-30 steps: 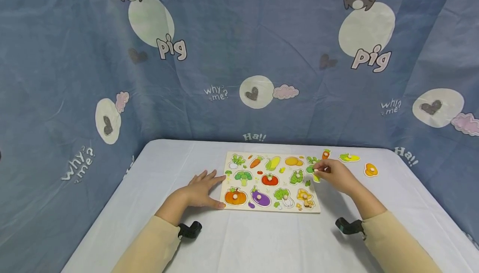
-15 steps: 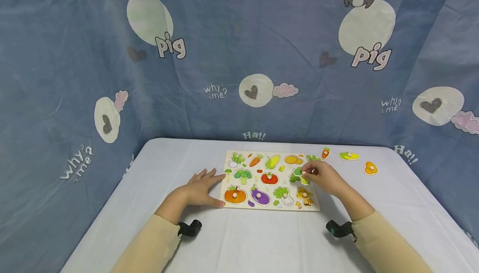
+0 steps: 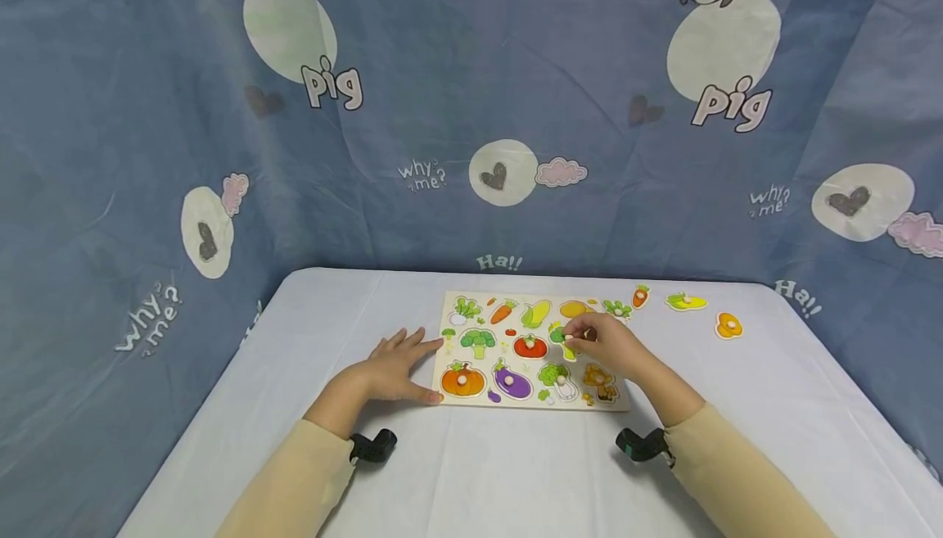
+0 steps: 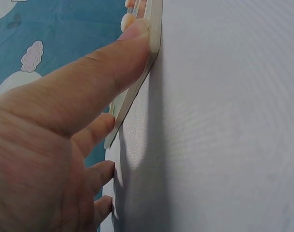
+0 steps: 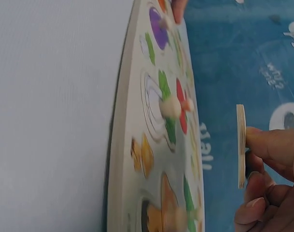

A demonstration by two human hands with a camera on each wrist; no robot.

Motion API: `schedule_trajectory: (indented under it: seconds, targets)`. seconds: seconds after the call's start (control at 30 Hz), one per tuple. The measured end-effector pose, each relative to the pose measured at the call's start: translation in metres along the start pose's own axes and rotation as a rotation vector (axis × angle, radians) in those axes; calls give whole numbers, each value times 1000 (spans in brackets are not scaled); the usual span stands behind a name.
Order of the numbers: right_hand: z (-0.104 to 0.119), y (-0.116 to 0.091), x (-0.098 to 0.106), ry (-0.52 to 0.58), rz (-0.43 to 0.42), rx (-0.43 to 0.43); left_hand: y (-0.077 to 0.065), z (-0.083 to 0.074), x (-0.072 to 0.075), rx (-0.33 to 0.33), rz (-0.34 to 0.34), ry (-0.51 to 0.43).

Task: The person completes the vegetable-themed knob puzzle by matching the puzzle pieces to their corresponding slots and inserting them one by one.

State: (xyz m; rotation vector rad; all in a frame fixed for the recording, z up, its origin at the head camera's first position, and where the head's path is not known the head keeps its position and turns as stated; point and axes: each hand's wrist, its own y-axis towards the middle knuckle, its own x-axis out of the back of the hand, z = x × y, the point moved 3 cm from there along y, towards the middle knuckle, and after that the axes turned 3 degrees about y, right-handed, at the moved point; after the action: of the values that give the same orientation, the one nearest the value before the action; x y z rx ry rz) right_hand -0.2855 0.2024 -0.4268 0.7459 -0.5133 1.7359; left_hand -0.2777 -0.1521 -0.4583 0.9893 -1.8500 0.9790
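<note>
In the head view, my right hand (image 3: 607,345) pinches a small wooden broccoli piece (image 3: 570,352) over the right half of a vegetable puzzle board (image 3: 530,408). In the right wrist view, that piece stands edge-on, lifted clear of the board. My left hand (image 3: 394,368) rests at the board's left edge, fingers spread, its thumb at the front left corner. Knobbed pieces sit in the board: a pumpkin (image 3: 462,380), an eggplant (image 3: 513,382), a tomato (image 3: 530,346), a cabbage (image 3: 561,380) and mushrooms (image 3: 600,382). The broccoli picture (image 3: 479,342) shows no knob.
Loose pieces lie beyond the board's right end: a leafy green-topped piece (image 3: 616,309), a carrot (image 3: 641,296), a corn piece (image 3: 686,302) and a round orange-yellow piece (image 3: 729,325). A blue printed curtain (image 3: 412,219) hangs behind the white-covered table (image 3: 501,481).
My right hand has moved left with the broccoli piece, from the board's right edge to over it near the tomato. The left hand stays at the board's edge.
</note>
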Motion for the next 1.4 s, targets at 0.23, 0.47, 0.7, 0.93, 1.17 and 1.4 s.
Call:
schedule_trajectory:
  seconds: [0.23,0.47,0.7,0.93,1.17,1.4]
  targets:
    - [12,6,-13,12,42,-16,0,-1,0,-5,13,1]
    - [24,13,-26,38,69,23,1,-1,0,-12,18,9]
    - [37,19,-40,76,113,52,0,1,-1,-8,19,3]
    - [51,29,-50,49,107,64,0,0,1,-4,13,-3]
    - [58,42,-63,54,120,56,0,-1,2,-4,18,-11]
    - [65,53,-75,60,128,87,1,-1,2,-5,10,-1]
